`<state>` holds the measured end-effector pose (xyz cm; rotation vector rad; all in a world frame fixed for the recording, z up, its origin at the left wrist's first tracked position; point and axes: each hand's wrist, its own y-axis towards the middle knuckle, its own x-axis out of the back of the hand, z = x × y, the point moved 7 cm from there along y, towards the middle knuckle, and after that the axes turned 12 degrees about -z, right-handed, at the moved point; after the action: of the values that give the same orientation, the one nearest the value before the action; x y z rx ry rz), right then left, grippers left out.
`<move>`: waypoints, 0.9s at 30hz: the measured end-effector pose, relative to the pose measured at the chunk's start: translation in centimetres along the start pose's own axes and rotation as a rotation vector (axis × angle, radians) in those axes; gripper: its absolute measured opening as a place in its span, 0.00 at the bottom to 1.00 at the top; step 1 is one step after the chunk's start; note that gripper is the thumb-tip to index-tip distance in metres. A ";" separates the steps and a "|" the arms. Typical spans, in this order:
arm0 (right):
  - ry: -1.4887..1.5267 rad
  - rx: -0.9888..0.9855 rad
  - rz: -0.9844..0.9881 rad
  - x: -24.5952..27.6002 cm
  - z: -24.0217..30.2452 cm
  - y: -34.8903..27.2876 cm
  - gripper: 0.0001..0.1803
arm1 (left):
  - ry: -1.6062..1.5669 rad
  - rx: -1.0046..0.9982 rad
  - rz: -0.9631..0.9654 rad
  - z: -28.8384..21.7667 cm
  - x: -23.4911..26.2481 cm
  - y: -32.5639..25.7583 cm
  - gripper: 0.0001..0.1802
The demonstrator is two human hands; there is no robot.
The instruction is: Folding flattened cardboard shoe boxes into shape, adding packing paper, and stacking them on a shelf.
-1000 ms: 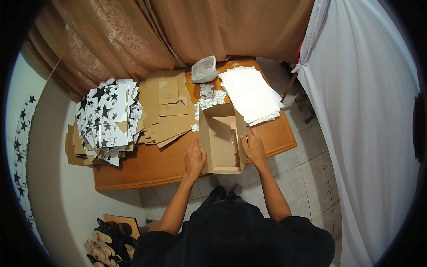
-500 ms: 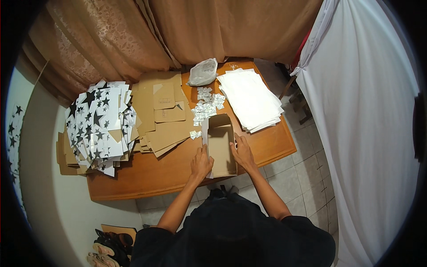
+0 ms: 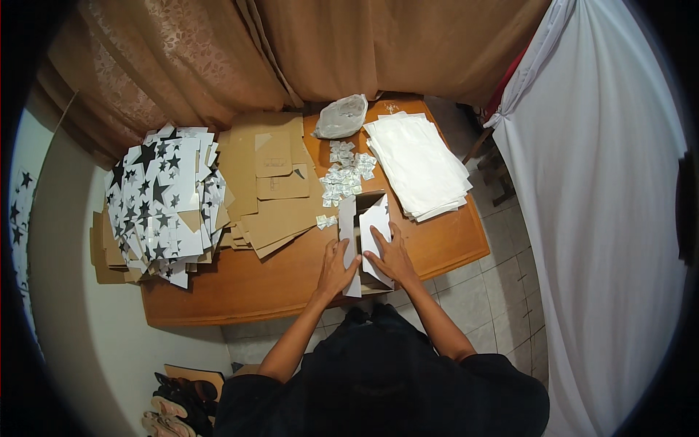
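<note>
- Brown curtains and a white drape frame a wooden tabletop [image 3: 291, 280], seen from above the seated person's head.
- Nearest the table's front edge, both hands press flat on a small white-faced cardboard box [image 3: 364, 244] being folded; the left hand [image 3: 336, 271] lies on its left flap, the right hand [image 3: 389, 255] on the right panel, fingers spread, gripping nothing.
- Just beyond the box, a scatter of small clear sachets [image 3: 344, 175] lies on the wood.
- To the right of it sits a stack of white sheets [image 3: 419, 164]; to the left, flat brown cardboard blanks [image 3: 269, 182].
- Farther left, a heap of white cards with black stars [image 3: 164, 200] overhangs the edge.
- At the far side, a crumpled grey plastic bag [image 3: 341, 116] rests near the curtain.
</note>
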<state>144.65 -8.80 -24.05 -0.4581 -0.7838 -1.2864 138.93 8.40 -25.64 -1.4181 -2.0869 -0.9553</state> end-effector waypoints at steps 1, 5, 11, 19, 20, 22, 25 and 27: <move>0.003 0.003 0.005 0.0 -0.2 0.1 0.37 | -0.139 0.056 0.033 0.8 -0.5 0.1 0.30; -0.137 0.087 0.023 -0.2 -1.8 0.8 0.39 | -0.303 0.170 0.106 0.3 -1.3 0.5 0.29; -0.259 0.262 0.045 2.0 -0.3 6.0 0.59 | -0.253 0.163 0.155 -0.2 -1.5 0.8 0.32; -0.204 0.182 0.180 2.5 -0.2 10.0 0.76 | -0.205 0.139 0.187 -0.8 -2.4 1.2 0.32; -0.204 0.182 0.185 2.4 -0.5 9.9 0.76 | -0.186 0.111 0.184 -1.2 -2.5 1.4 0.31; -0.165 0.121 0.234 2.1 -1.5 8.9 0.76 | -0.150 0.125 0.174 -1.0 -2.9 1.2 0.31; -0.115 0.130 0.225 2.3 -2.7 6.3 0.72 | -0.155 0.126 0.142 -1.3 -3.1 1.5 0.31; -0.096 0.152 0.263 2.2 -3.1 3.9 0.72 | -0.211 0.118 0.107 -1.3 -3.3 1.8 0.31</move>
<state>149.39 -11.51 -24.07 -0.4856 -0.8642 -0.9598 141.77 5.80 -26.49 -1.6094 -2.1500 -0.6534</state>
